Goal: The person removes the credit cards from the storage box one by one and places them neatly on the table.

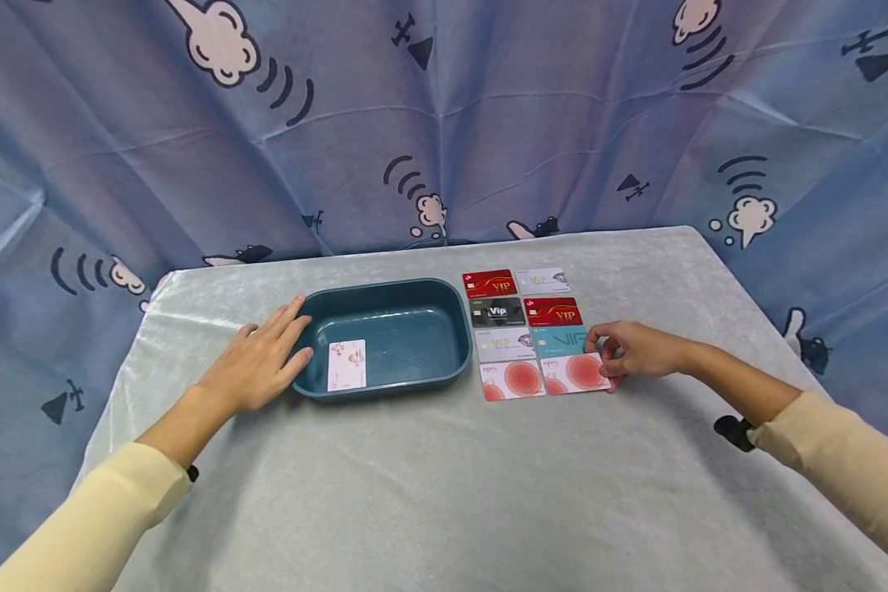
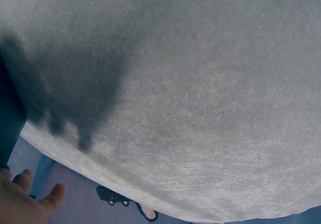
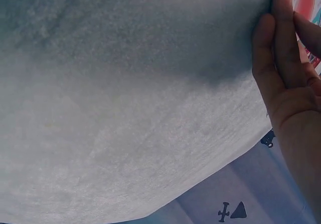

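Note:
My left hand (image 1: pixel 261 362) rests on the left rim of a dark teal plastic tray (image 1: pixel 392 388), its fingers extended. Inside the tray, at the left, lies a white card (image 1: pixel 347 365) with a floral print. At the right, my right hand (image 1: pixel 640 349) pinches the right edge of a white card with red circles (image 1: pixel 573 374). A matching red-circle card (image 1: pixel 513 381) lies just left of it. Directly above the pinched card is a teal VIP card (image 1: pixel 558 340). The right wrist view shows my right hand (image 3: pixel 293 78) with the card partly hidden behind its fingers.
Two columns of cards stand right of the tray: a red VIP card (image 1: pixel 490 284), a black Vip card (image 1: pixel 498 312), a white VIP card (image 1: pixel 505 344), another white VIP card (image 1: pixel 543 281) and a second red VIP card (image 1: pixel 552 312). A pale cloth (image 1: pixel 414 493) covers the table, before a blue curtain (image 1: pixel 488 123).

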The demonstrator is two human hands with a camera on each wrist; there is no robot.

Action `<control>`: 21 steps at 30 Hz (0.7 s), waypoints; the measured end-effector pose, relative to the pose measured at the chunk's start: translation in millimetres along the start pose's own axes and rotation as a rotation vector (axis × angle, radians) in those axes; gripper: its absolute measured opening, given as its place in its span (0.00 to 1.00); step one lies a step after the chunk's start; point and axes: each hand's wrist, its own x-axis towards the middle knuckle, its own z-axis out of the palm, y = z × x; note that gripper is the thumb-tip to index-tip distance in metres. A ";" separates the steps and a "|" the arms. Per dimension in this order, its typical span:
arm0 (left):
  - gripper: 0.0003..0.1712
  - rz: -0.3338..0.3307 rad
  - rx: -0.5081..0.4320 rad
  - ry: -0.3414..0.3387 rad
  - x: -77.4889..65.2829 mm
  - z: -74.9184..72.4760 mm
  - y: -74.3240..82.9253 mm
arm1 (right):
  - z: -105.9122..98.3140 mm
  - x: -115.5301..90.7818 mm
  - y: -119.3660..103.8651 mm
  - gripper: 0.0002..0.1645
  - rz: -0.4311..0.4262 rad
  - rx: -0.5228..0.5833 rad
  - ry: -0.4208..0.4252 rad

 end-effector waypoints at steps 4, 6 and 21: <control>0.35 0.000 -0.003 0.002 -0.2 0.2 -0.4 | -3.4 1.4 -4.1 0.20 0.027 -0.003 -0.037; 0.35 0.000 -0.003 0.001 0.0 0.2 0.0 | -7.0 2.5 -8.2 0.21 0.053 -0.008 -0.059; 0.35 -0.001 0.001 0.003 0.1 0.6 -1.1 | -27.3 12.9 -38.2 0.29 0.131 -0.098 -0.138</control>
